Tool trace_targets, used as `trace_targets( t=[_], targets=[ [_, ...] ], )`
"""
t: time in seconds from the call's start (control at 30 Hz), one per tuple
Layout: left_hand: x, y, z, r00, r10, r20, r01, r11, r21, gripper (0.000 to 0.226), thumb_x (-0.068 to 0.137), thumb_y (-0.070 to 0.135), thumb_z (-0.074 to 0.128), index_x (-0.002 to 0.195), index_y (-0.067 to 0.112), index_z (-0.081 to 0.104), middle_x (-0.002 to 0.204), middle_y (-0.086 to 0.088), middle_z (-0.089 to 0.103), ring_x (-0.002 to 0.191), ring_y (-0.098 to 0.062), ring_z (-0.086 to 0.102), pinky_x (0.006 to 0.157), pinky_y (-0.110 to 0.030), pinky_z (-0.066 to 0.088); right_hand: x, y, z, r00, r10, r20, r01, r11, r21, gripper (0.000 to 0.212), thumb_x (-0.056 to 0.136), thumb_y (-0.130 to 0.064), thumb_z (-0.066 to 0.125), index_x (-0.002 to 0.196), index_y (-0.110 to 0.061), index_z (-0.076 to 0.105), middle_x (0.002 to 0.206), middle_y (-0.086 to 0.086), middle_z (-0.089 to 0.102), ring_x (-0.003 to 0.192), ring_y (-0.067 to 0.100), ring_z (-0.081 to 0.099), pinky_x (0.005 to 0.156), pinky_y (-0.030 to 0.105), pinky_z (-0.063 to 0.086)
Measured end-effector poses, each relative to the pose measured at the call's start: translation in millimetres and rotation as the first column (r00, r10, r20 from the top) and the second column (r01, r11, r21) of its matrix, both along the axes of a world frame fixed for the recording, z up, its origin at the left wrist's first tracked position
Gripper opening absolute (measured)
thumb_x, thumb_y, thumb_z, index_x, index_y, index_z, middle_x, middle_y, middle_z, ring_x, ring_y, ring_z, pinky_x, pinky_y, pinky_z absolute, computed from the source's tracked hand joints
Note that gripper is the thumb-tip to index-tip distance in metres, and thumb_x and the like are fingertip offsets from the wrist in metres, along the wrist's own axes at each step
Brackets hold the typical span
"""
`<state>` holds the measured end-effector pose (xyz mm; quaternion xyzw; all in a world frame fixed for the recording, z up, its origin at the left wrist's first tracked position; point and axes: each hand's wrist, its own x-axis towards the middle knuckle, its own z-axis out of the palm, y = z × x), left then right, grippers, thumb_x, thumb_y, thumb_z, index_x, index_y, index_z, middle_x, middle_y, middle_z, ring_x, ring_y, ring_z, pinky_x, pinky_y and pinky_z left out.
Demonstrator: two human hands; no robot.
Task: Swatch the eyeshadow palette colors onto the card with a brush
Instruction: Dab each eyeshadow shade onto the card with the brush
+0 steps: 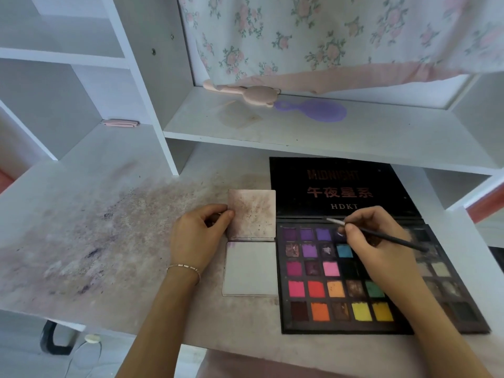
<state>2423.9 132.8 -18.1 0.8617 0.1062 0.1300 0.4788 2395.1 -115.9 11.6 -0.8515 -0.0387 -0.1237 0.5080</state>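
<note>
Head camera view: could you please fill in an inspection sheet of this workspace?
Surface: white desk, smeared with purple-brown powder stains.
Job's things: open eyeshadow palette; stained card; clean card below it; brush.
Clutter: purple hairbrush and pink toy on the shelf; pink clip at left.
Hands: left hand pinches the stained card's edge; right hand holds the brush over the palette.
Cables: thin cable on the floor, lower left.
Surroundings: white shelving; floral curtain.
</note>
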Motion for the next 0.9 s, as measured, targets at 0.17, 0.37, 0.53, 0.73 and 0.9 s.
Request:
trace_targets(
  t=[0.17, 0.37, 0.53, 0.73, 0.9],
  targets=[
    [0.3, -0.8, -0.1, 1.0, 0.01, 0.009, -0.011, 1.0, 0.02, 0.011, 0.078, 0.023, 0.069, 0.088, 0.02, 0.073, 0.073, 0.011, 0.065, 0.075, -0.011, 0.062, 0.074, -0.023, 0.046, -6.0, -9.3, -6.4, 0.999, 0.014, -0.03, -0.015, 0.998, -0.059, 0.028, 0.08, -0.001, 0.06, 0.073, -0.027, 0.054, 0.073, -0.005, 0.064, 0.072, 0.006, 0.06, 0.063, 0.016, 0.048],
    [0.6, -0.6, -1.0, 1.0, 0.009, 0.018, -0.009, 1.0, 0.018, 0.011, 0.078, 0.022, 0.069, 0.088, 0.019, 0.073, 0.071, 0.017, 0.062, 0.072, 0.0, 0.058, 0.07, -0.013, 0.043, -6.3, -8.2, -8.2, 0.999, 0.032, -0.017, -0.034, 0.991, -0.13, 0.031, 0.079, -0.001, 0.061, 0.071, -0.03, 0.053, 0.069, -0.01, 0.059, 0.073, -0.007, 0.055, 0.06, 0.003, 0.041],
    [0.6, -0.7, -1.3, 1.0, 0.008, 0.019, -0.008, 1.0, 0.021, 0.011, 0.078, 0.022, 0.069, 0.088, 0.02, 0.073, 0.071, 0.02, 0.061, 0.073, 0.006, 0.057, 0.067, -0.01, 0.041, -7.8, -10.2, -8.8, 0.996, 0.067, -0.058, -0.074, 0.988, -0.138, 0.029, 0.079, -0.002, 0.062, 0.071, -0.03, 0.054, 0.07, -0.01, 0.061, 0.073, -0.001, 0.057, 0.061, 0.008, 0.045],
    [0.9, -0.7, -1.8, 1.0, 0.004, 0.021, -0.005, 0.999, 0.033, 0.011, 0.079, 0.022, 0.068, 0.089, 0.019, 0.073, 0.075, 0.014, 0.063, 0.073, -0.001, 0.058, 0.069, -0.013, 0.041, -7.0, -9.5, -6.7, 0.999, 0.03, -0.032, -0.033, 0.992, -0.121, 0.032, 0.079, -0.002, 0.061, 0.071, -0.031, 0.053, 0.07, -0.012, 0.059, 0.073, -0.007, 0.055, 0.06, 0.003, 0.041],
    [1.0, -0.6, -2.3, 1.0, 0.003, 0.023, -0.004, 0.999, 0.033, 0.009, 0.078, 0.022, 0.069, 0.086, 0.023, 0.072, 0.07, 0.022, 0.059, 0.072, 0.005, 0.056, 0.067, -0.012, 0.04, -8.8, -9.8, -6.7, 0.995, 0.073, -0.075, -0.082, 0.989, -0.119, 0.032, 0.079, -0.001, 0.062, 0.07, -0.031, 0.054, 0.069, -0.01, 0.06, 0.073, -0.002, 0.056, 0.059, 0.006, 0.043]
  ],
)
